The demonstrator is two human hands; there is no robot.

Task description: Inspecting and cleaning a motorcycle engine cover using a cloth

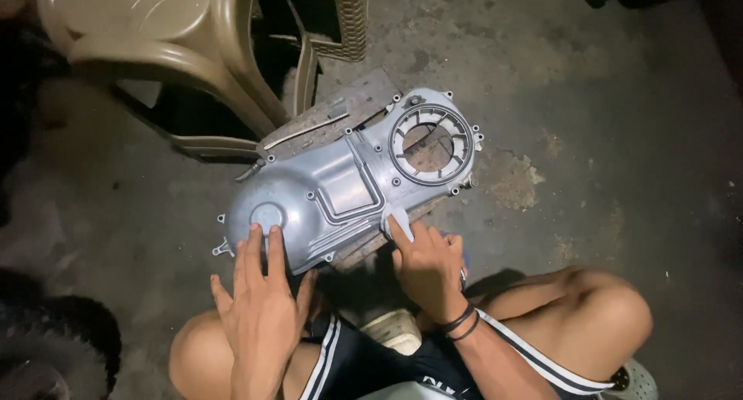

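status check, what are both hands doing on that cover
Left hand flat on grey metal engine cover. Right hand pressing small pale pad against its edge. Nothing on top of it.

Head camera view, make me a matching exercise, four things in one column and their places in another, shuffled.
Things:
1. grey engine cover
2. left hand
3. right hand
4. beige plastic chair

Places:
A. top left, behind the board
B. flat on the cover's rounded end
C. on a wooden board on the floor
D. pressing a small cloth against the cover's near edge

Pairs: 1-C, 2-B, 3-D, 4-A
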